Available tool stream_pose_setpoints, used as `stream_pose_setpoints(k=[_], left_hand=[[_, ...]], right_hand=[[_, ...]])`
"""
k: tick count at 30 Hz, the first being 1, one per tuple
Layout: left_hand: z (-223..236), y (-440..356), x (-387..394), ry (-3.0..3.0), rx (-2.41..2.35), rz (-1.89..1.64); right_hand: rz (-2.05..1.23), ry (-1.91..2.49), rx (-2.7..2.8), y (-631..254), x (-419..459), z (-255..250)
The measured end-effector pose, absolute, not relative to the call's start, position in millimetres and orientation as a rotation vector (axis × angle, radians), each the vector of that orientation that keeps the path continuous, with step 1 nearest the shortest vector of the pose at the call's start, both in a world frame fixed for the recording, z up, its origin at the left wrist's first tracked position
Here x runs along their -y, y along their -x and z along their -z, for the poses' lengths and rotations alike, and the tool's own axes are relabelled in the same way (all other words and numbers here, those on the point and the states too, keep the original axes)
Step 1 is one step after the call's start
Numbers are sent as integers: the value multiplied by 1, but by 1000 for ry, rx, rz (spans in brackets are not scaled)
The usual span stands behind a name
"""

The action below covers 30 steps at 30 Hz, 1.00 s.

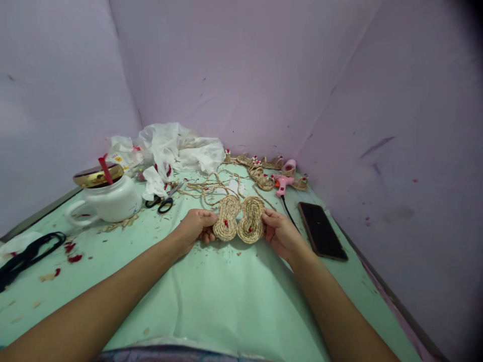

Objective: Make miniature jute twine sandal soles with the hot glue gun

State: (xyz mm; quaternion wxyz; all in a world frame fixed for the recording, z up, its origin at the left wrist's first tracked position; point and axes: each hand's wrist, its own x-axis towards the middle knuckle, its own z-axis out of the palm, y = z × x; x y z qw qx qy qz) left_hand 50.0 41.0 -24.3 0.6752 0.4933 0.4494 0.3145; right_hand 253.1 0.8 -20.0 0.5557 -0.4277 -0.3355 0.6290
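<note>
Two small coiled straw soles (227, 213), shaped like figure eights, are held up side by side above the table. Each has a bit of red near its lower middle. My left hand (196, 226) pinches the outer edge of the left one. The outer edge of the right straw sole (250, 221) is between the thumb and fingers of my right hand (281, 232). Their inner edges appear to touch. Just behind them lie loose strands of braided straw cord (211, 190).
Scissors (165, 203) and a white mug (109, 201) stand left, near black cord (30, 256). White plastic bags (181, 146) are heaped at the back. A pink glue gun (283, 185), finished straw pieces (260, 176) and a phone (322, 231) lie right. Walls enclose the green-covered table (226, 296).
</note>
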Motion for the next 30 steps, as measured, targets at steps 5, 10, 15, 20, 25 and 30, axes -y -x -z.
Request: stream_pose_setpoints(k=[5,10,15,20,25,30], left_hand=[[24,-50,-41,-1106,-1020,-714],[22,-50,-39,-1104,-1027,-720],[22,-51,-39,-1108,-1024,-722],[24,-51,-40,-1107,-1026,-730],[23,-52,-39,-1109,-1027,-729],[23,-52,-39,-1109,-1031,-729]], right_hand=[[-1488,1005,785,-252,0,20],[-1486,1010,784,-251,0,20],[-1484,1014,793,-251,1,20],[-1482,1013,795,-251,1,20],[-1476,1015,791,-251,1,20],[-1475,1020,787,-251,0,21]])
